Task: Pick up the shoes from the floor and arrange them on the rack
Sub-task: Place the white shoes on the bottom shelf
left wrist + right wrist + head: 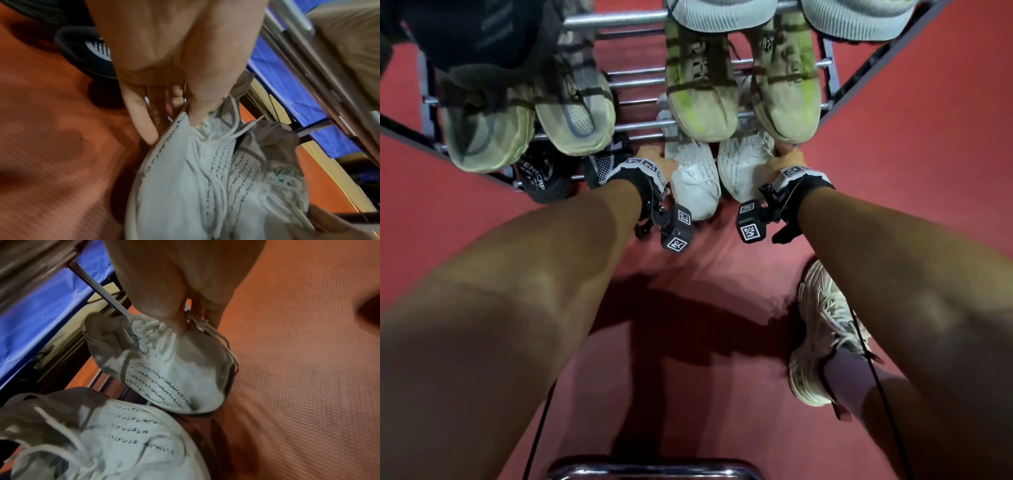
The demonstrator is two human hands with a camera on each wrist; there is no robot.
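**Pair of white shoes going onto the lowest tier — grip and seating check**

My left hand pinches the left white shoe at its collar: in the left wrist view my thumb is tucked inside the opening by the laces while the fingers run down the outer side. My right hand holds the right white shoe the same way, thumb pressed in at the laces, fingers behind the heel. Both grips are narrow pinches on soft knit, not full wraps.

Location: the two shoes sit side by side at centre of the head view, toes towards the lower edge of the frame, heels under the tier that carries the yellow-green shoes. The rack bars show beneath them in the right wrist view; whether the soles rest fully on the bars I cannot tell.

Recommendation, in my judgement: push both heels back evenly until the soles bear on at least two bars, keep the toes level with each other, and keep the loose lace from snagging. Release only once neither shoe rocks. The black shoe at left centre should not be nudged.
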